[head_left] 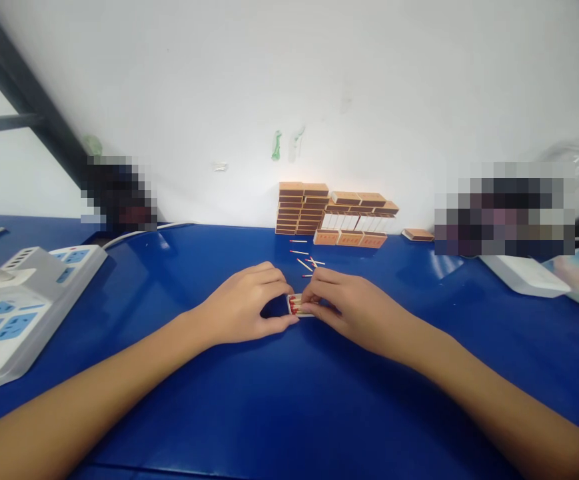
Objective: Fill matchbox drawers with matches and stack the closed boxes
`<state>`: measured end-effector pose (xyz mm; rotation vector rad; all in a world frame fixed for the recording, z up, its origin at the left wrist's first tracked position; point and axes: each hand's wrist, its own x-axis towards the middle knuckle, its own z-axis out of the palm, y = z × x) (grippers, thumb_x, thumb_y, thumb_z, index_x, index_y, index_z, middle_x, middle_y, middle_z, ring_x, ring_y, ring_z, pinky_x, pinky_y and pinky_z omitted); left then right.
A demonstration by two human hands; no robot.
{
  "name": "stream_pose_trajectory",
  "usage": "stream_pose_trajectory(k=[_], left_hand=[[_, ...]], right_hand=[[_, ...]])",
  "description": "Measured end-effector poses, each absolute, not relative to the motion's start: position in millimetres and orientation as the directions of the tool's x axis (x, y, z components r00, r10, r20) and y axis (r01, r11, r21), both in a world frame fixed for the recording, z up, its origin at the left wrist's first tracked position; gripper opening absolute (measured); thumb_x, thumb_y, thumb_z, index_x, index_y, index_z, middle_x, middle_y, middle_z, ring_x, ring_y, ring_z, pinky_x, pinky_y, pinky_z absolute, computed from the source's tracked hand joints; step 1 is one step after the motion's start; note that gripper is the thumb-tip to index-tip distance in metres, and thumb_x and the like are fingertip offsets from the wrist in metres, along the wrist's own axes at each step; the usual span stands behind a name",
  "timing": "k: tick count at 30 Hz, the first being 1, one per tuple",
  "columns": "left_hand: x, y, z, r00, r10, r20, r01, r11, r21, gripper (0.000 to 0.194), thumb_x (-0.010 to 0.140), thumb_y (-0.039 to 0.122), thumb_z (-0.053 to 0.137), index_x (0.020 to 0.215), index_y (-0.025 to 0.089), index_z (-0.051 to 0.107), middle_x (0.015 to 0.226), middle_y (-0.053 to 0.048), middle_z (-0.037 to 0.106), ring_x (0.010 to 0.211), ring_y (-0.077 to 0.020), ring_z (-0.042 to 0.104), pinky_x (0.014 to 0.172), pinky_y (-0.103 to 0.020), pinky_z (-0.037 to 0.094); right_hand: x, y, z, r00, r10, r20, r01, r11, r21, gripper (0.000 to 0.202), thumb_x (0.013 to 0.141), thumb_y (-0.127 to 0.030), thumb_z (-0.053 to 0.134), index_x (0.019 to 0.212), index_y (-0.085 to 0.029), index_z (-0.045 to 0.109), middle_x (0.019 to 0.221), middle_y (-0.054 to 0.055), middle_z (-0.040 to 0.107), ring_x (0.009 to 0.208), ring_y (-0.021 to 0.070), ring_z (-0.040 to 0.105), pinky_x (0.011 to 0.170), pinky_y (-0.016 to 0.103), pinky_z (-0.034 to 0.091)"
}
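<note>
matchbox tray (299, 305) lies sideways (heads left) between left hand (244, 305), right hand (349, 308).

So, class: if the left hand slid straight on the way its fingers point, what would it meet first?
The left hand points right, at the open matchbox that its fingertips already touch. Just past that is the right hand, holding the box from the other side. Depth looks the same for all three.

- Two bare forearms enter from the bottom corners, uncovered for their whole visible length; no sleeve shows.
- The left hand (243, 305) wears no glove, ring or watch.
- The right hand (352, 308) is likewise bare, with short fingernails and an unadorned wrist.
</note>
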<state>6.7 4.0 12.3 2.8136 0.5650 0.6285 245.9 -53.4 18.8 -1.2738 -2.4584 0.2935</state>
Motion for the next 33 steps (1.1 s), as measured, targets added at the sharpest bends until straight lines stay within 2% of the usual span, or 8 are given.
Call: stream_pose_trajectory(k=[4, 13, 16, 20, 23, 27, 33], left_hand=[[6, 4, 11, 0.835, 0.409, 0.368, 0.321, -0.906, 0.277, 0.026, 0.097, 0.041, 0.068, 0.107, 0.017, 0.073, 0.104, -0.008, 0.071, 0.099, -0.0231, 0.064, 0.089, -0.038, 0.055], [6, 5, 11, 0.836, 0.412, 0.363, 0.325, -0.904, 0.277, 0.026, 0.096, 0.039, 0.069, 0.111, 0.018, 0.073, 0.105, -0.007, 0.071, 0.099, -0.0227, 0.064, 0.089, -0.038, 0.055], [5, 5, 11, 0.833, 0.414, 0.366, 0.325, -0.903, 0.280, 0.029, 0.095, 0.040, 0.071, 0.114, 0.018, 0.073, 0.105, -0.007, 0.071, 0.100, -0.0227, 0.064, 0.090, -0.038, 0.055], [4, 6, 9, 0.834, 0.409, 0.371, 0.323, -0.906, 0.272, 0.031, 0.096, 0.041, 0.071, 0.115, 0.017, 0.073, 0.106, -0.007, 0.072, 0.100, -0.0230, 0.064, 0.090, -0.038, 0.055], [4, 6, 10, 0.837, 0.406, 0.367, 0.324, -0.908, 0.265, 0.031, 0.096, 0.041, 0.071, 0.115, 0.017, 0.073, 0.106, -0.008, 0.072, 0.101, -0.0231, 0.064, 0.091, -0.039, 0.055], [6, 5, 12, 0.839, 0.413, 0.356, 0.331, -0.905, 0.268, 0.030, 0.095, 0.040, 0.072, 0.114, 0.017, 0.074, 0.105, -0.008, 0.071, 0.101, -0.0235, 0.064, 0.091, -0.039, 0.055], [5, 5, 12, 0.837, 0.413, 0.360, 0.326, -0.903, 0.279, 0.030, 0.095, 0.041, 0.071, 0.114, 0.018, 0.074, 0.105, -0.008, 0.072, 0.101, -0.0240, 0.064, 0.090, -0.039, 0.055]], right_hand=[[249, -51, 18, -0.532, 0.817, 0.223, 0.736, 0.576, -0.356, 0.017, 0.106, -0.031, 0.057, 0.100, -0.021, 0.069, 0.101, 0.006, 0.067, 0.085, 0.0179, 0.066, 0.078, 0.032, 0.050], [259, -47, 23, -0.487, 0.844, 0.224, 0.757, 0.536, -0.373, 0.016, 0.104, -0.028, 0.057, 0.096, -0.021, 0.069, 0.099, 0.005, 0.067, 0.082, 0.0163, 0.063, 0.072, 0.030, 0.047], [277, -37, 25, -0.413, 0.878, 0.240, 0.829, 0.472, -0.300, 0.012, 0.101, -0.027, 0.060, 0.095, -0.021, 0.069, 0.097, 0.006, 0.067, 0.085, 0.0192, 0.064, 0.074, 0.032, 0.046], [302, -24, 25, -0.342, 0.924, 0.170, 0.906, 0.372, -0.201, 0.012, 0.099, -0.027, 0.061, 0.092, -0.022, 0.068, 0.091, 0.005, 0.068, 0.084, 0.0218, 0.064, 0.075, 0.034, 0.045], [302, -23, 24, -0.359, 0.925, 0.120, 0.886, 0.379, -0.268, 0.011, 0.099, -0.029, 0.062, 0.093, -0.022, 0.068, 0.090, 0.004, 0.068, 0.081, 0.0201, 0.062, 0.073, 0.033, 0.045], [283, -28, 18, -0.399, 0.909, 0.122, 0.830, 0.414, -0.373, 0.009, 0.100, -0.028, 0.061, 0.095, -0.023, 0.067, 0.095, 0.005, 0.065, 0.082, 0.0182, 0.060, 0.073, 0.031, 0.045], [275, -31, 15, -0.389, 0.914, 0.116, 0.820, 0.401, -0.408, 0.018, 0.104, -0.028, 0.051, 0.090, -0.021, 0.059, 0.097, 0.006, 0.063, 0.081, 0.0182, 0.059, 0.072, 0.032, 0.045]])
